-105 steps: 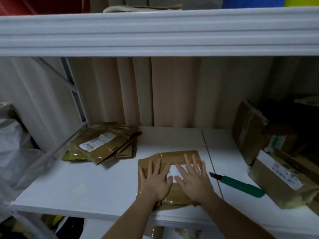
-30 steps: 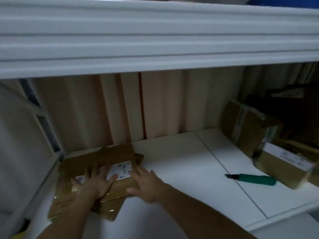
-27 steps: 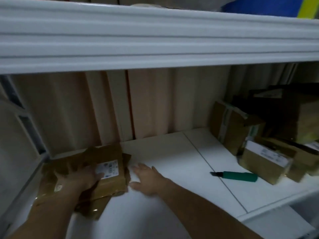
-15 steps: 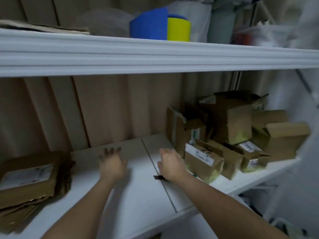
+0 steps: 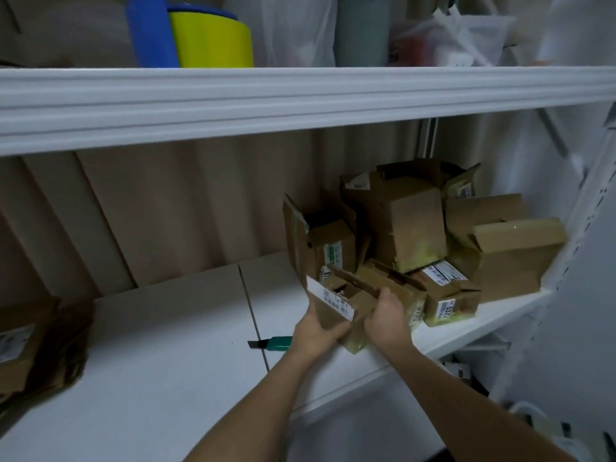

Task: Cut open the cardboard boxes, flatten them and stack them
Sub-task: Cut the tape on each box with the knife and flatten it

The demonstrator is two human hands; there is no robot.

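On the white shelf (image 5: 160, 361), a flattened stack (image 5: 36, 345) lies far left while left hand (image 5: 316, 331) and right hand (image 5: 388, 320) both grip one small box (image 5: 346, 295), several unflattened boxes (image 5: 433, 235) waiting behind

Brown cardboard boxes (image 5: 413, 228) (white labels), green knife (image 5: 278, 343), white shelf (image 5: 166, 355).

A white shelf board (image 5: 166, 355) is stretching out under and to the left of the hands, a thin seam (image 5: 253, 315) running across it just left of them. A thick white moulded upper shelf (image 5: 300, 101) is spanning the view above the hands. Beige ribbed panelling (image 5: 183, 211) is lining the back wall beyond them. A white upright (image 5: 566, 311) is rising to their right. Dim, cool light is falling over the alcove, leaving the far left in shadow.
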